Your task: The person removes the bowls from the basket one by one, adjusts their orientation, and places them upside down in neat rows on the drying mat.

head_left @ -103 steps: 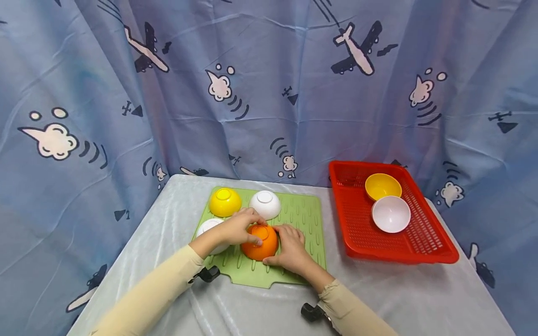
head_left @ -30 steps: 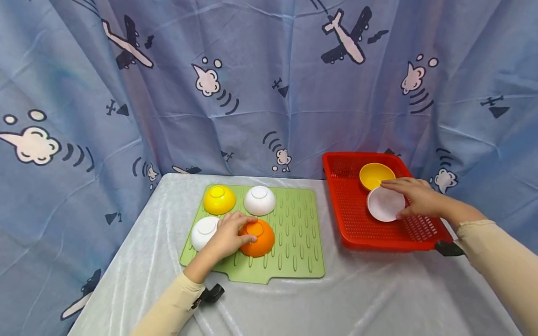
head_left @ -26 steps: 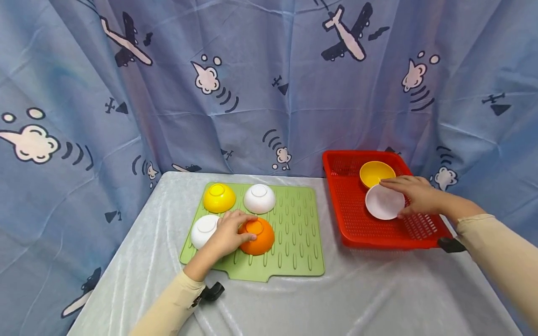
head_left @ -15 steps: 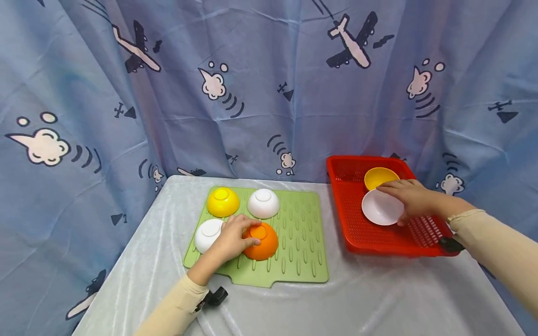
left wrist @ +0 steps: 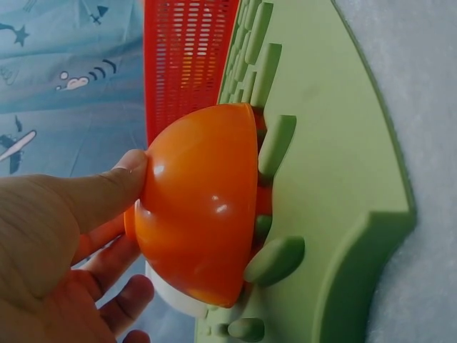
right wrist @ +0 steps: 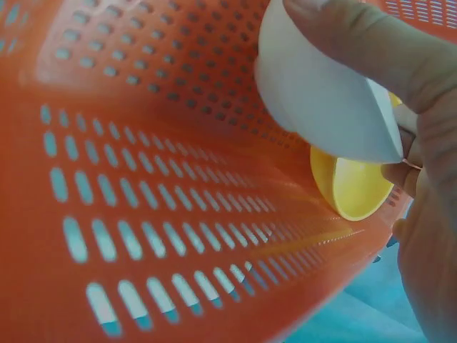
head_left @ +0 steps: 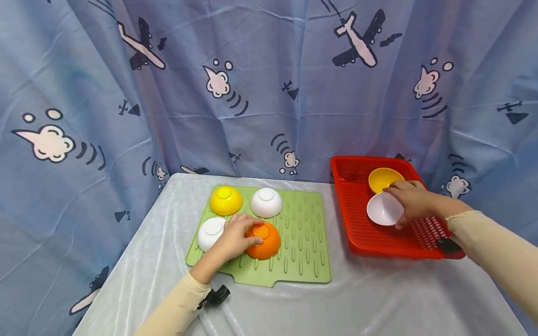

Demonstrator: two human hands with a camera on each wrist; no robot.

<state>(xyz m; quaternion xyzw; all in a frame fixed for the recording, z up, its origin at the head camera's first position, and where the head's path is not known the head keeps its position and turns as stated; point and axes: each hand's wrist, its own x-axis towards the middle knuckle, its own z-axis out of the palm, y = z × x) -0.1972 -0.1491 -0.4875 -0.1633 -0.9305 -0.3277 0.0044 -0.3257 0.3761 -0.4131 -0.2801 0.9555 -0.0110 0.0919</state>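
An orange bowl (head_left: 269,243) lies upside down on the green ridged mat (head_left: 304,252). My left hand (head_left: 236,237) pinches its foot between thumb and fingers, clearest in the left wrist view. Over in the red basket (head_left: 356,240), my right hand (head_left: 414,199) grips a white bowl (head_left: 382,210) at its right side. That bowl faces up and is slightly tilted; in the right wrist view the thumb (right wrist: 350,32) lies on its outside, with fingers partly hidden at its far rim. Behind it a yellow bowl (head_left: 384,179) sits in the basket, partly covered by the right hand.
Upside down on the mat also stand a yellow bowl (head_left: 226,201) and a white bowl (head_left: 266,203) at the back, plus another white bowl (head_left: 208,234) left of the left hand. A patterned blue curtain (head_left: 252,93) hangs behind the pale cloth-covered table (head_left: 319,308).
My right hand has left the orange bowl, reached right into the basket and taken hold of the white bowl, which now tilts slightly. The left hand has stayed at the orange bowl.
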